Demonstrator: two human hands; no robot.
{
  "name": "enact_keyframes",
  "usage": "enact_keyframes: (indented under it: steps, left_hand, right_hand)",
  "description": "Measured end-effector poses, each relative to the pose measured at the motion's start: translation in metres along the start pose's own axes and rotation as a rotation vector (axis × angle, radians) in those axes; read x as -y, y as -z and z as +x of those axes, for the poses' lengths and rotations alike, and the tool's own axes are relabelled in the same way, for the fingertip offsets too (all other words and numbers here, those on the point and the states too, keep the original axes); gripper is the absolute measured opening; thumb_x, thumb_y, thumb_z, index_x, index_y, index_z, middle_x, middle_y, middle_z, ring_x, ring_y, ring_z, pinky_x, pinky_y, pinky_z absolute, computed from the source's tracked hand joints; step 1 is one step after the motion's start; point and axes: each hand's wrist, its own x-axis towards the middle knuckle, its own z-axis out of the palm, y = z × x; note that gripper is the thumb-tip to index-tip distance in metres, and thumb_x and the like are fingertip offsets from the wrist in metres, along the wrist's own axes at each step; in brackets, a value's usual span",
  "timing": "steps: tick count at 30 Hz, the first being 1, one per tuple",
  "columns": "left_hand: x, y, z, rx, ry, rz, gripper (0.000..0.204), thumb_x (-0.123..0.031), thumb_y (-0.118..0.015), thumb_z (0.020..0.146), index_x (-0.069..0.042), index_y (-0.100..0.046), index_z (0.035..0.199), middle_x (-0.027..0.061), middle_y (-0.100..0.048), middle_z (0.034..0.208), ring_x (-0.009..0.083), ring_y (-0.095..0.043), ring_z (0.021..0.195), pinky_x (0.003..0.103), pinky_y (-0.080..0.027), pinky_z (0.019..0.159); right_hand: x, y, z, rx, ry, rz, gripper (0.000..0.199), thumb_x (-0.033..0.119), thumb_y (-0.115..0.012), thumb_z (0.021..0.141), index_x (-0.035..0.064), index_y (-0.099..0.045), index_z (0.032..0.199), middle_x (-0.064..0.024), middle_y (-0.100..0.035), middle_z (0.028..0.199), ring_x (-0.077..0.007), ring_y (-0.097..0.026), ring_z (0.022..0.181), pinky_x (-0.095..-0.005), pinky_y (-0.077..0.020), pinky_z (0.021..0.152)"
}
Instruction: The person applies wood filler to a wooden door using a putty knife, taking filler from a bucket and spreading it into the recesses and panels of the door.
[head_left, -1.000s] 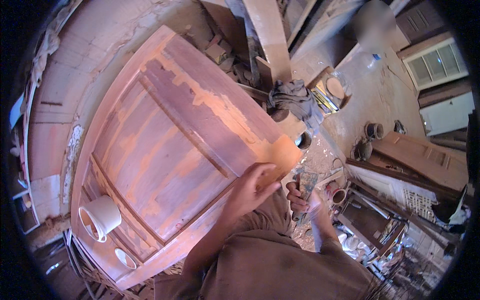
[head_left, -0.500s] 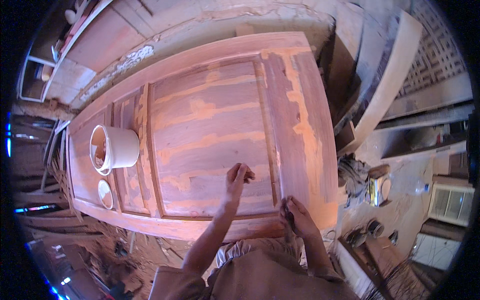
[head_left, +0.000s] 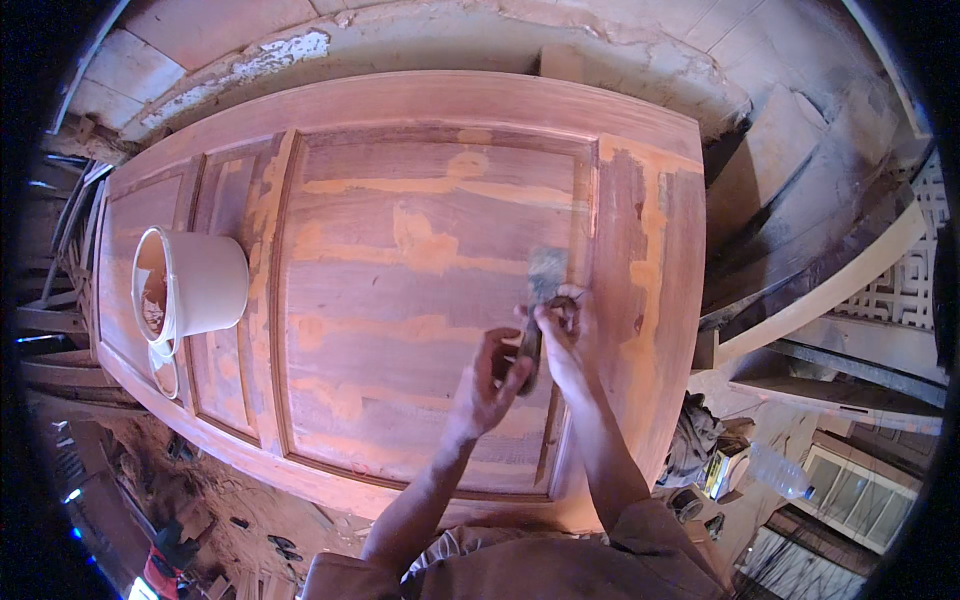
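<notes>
A putty knife [head_left: 546, 274] with a broad, smeared metal blade points away from me above the large wooden door panel [head_left: 480, 92]. My right hand [head_left: 566, 335] grips it near the base of the blade. Something small and dark brown shows at those fingers too; I cannot make out what it is. At the lower end of the dark handle [head_left: 531, 345], the fingers and thumb of my left hand [head_left: 490, 385] are curled round it. Orange filler [head_left: 430, 245] lies in streaks and patches across the reddish wood below.
A white bucket [head_left: 208, 282] with brownish stuff inside lies on its side on the door's left part, a pale lid [head_left: 164, 372] beside it. A curved board [head_left: 840, 290] and planks lean at the right. A plastic bottle [head_left: 778, 470] lies beyond the door's right edge.
Both hands have come together over the door's right part. My right hand has risen from the near edge with the putty knife, and my left hand has closed on its handle. The view has shifted.
</notes>
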Motion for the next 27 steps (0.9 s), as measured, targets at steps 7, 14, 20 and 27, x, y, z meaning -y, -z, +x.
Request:
enact_keyframes:
  steps: [7, 14, 20, 27]
  left_hand:
    - [-0.041, 0.014, 0.036, 0.082, -0.136, 0.310, 0.032, -0.015, -0.063, 0.095, -0.001, -0.049, 0.120, 0.0166, -0.065, 0.085, 0.0261, -0.066, 0.073, 0.036, -0.053, 0.066]
    - [-0.085, -0.010, 0.056, 0.310, -0.189, 0.127, 0.044, -0.031, -0.056, 0.099, 0.002, -0.047, 0.126, 0.0221, -0.063, 0.090, 0.0362, -0.067, 0.082, 0.044, -0.051, 0.072]
    - [-0.055, 0.046, 0.138, -0.222, -0.418, 0.067, 0.034, -0.030, -0.053, 0.102, 0.002, -0.060, 0.110, 0.0132, -0.066, 0.089, 0.0180, -0.061, 0.077, 0.033, -0.048, 0.068]
    - [-0.034, 0.121, 0.191, -0.461, -0.504, 0.020, 0.024, -0.020, -0.049, 0.104, 0.001, -0.059, 0.111, 0.0030, -0.065, 0.096, 0.0077, -0.050, 0.079, 0.023, -0.044, 0.071]
  right_hand:
    - [0.044, 0.015, 0.018, 0.033, 0.363, -0.814, 0.067, -0.001, -0.069, 0.085, 0.0038, -0.041, 0.145, -0.0094, -0.056, 0.104, -0.0167, -0.061, 0.086, -0.0264, -0.0506, 0.076]
    - [0.060, 0.063, 0.050, -0.279, 0.275, -0.742, 0.021, 0.017, -0.071, 0.089, 0.0007, -0.063, 0.099, -0.0063, -0.055, 0.088, -0.0177, -0.057, 0.070, -0.0274, -0.0499, 0.059]
    - [0.081, 0.052, 0.142, -0.284, 0.348, -0.559, 0.027, 0.025, -0.051, 0.104, -0.0009, -0.059, 0.103, -0.0044, -0.057, 0.083, -0.0132, -0.060, 0.065, -0.0262, -0.0506, 0.047]
    - [0.050, 0.033, 0.188, -0.164, 0.376, -0.678, 0.027, 0.026, -0.048, 0.104, -0.0005, -0.053, 0.111, -0.0092, -0.063, 0.084, -0.0140, -0.064, 0.061, -0.0259, -0.0550, 0.050]
